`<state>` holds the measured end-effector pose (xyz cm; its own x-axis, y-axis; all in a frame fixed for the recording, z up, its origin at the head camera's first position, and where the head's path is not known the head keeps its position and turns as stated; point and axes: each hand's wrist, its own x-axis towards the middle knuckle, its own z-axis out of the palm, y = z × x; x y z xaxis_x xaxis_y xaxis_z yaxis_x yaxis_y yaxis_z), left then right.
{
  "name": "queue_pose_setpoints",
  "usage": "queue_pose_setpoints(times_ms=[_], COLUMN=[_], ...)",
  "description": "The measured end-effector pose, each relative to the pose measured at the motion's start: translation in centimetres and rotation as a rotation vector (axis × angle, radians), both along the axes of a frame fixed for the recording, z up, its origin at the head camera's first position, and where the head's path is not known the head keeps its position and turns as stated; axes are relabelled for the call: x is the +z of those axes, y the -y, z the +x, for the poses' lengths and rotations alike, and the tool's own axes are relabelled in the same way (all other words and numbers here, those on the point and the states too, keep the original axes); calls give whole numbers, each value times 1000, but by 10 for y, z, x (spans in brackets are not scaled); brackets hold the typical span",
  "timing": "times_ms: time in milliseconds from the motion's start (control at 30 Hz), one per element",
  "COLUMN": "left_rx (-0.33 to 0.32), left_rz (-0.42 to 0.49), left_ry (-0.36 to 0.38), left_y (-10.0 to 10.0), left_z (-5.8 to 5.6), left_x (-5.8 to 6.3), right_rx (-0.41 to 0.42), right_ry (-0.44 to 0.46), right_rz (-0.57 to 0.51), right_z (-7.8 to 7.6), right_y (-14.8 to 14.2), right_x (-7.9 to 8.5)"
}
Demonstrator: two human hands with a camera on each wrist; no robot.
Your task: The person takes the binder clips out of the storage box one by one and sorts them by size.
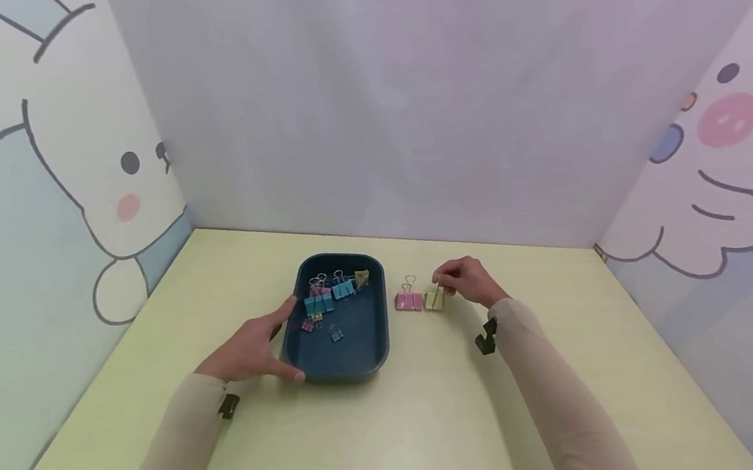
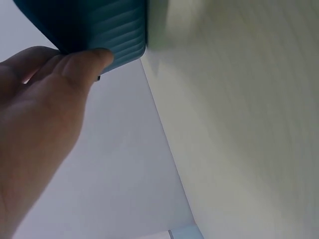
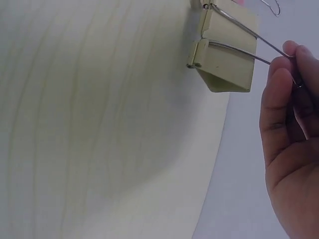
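My left hand point(image 1: 253, 348) holds the dark blue tray point(image 1: 384, 337) at its left side, thumb at the near corner and fingers farther up the rim. In the left wrist view its thumb point(image 2: 94, 59) lies against the tray's ribbed outer wall point(image 2: 122, 35). To the right of the tray, my right hand point(image 1: 469, 281) pinches the wire handle of a pale yellow binder clip point(image 3: 229, 47) between thumb and fingertips. That clip's body hangs beyond the fingertips, beside a pink binder clip point(image 1: 409, 301) on the table.
Inside the tray are larger blue binder clips point(image 1: 318, 304), a yellow binder clip point(image 1: 361, 279) and several small clips, including a small blue one point(image 1: 337, 335). A pale yellow table point(image 1: 431, 422) carries everything. A plain wall point(image 1: 407, 114) stands behind, with cartoon-printed walls at both sides.
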<state>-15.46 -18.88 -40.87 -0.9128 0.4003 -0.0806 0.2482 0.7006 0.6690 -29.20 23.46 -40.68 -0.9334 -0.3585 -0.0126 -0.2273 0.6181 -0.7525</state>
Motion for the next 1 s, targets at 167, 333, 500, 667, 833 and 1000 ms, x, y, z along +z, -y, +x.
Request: queue_pose_setpoints(times_ms=[167,333,500,667,833,1000], left_rx=[15,38,30,35,34,26], left_rz=[10,-23,-27,-23,-12,6], left_ry=[14,26,22,38,47,54], left_y=[0,0,0,-1,0,-1], left_z=[2,7,6,3,2,0], left_x=[-4,-1,3,3,3,2], right_rx=[17,33,26,-5,-16,-40], right_ry=[-8,-3,-3,-14,-33,-56], right_rz=[59,62,64,84,81,77], right_z=[-3,-4,-7,-5,-3,-1], right_y=[4,6,6,4,3,1], right_x=[0,-2,-3,-3,-3,-2])
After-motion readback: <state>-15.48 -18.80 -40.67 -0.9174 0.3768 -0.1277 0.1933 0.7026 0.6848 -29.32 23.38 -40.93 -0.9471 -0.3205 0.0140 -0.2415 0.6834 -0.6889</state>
